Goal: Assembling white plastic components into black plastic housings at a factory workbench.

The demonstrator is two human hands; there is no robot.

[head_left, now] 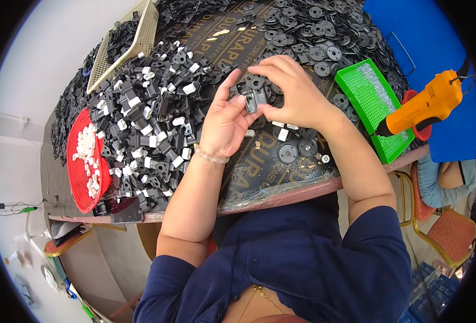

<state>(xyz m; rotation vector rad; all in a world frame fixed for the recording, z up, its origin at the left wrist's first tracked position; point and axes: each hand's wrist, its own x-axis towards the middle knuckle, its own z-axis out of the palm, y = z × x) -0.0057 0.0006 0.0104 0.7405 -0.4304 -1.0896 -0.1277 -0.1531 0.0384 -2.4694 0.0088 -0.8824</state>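
Above the middle of the table, both my hands meet around a black plastic part [256, 98] with a round, holed top and a boxy lower section. My left hand [228, 116] cradles it from the left, thumb lying on it. From the other side, the fingers of my right hand [294, 89] curl over its top and its thumb presses near the lower end. Fingers cover some of the part. Left of my hands spreads a heap of black plastic parts with white ends [146, 121]. Black round discs [317, 53] are piled beyond my right hand.
A red tray [75, 188] holds small white pieces at the left. A beige basket [151, 32] of black parts stands behind it. At the right, an orange power screwdriver [426, 102] hangs over a green tray [383, 153] with small metal pieces. Another person's sleeve [441, 188] shows beyond.
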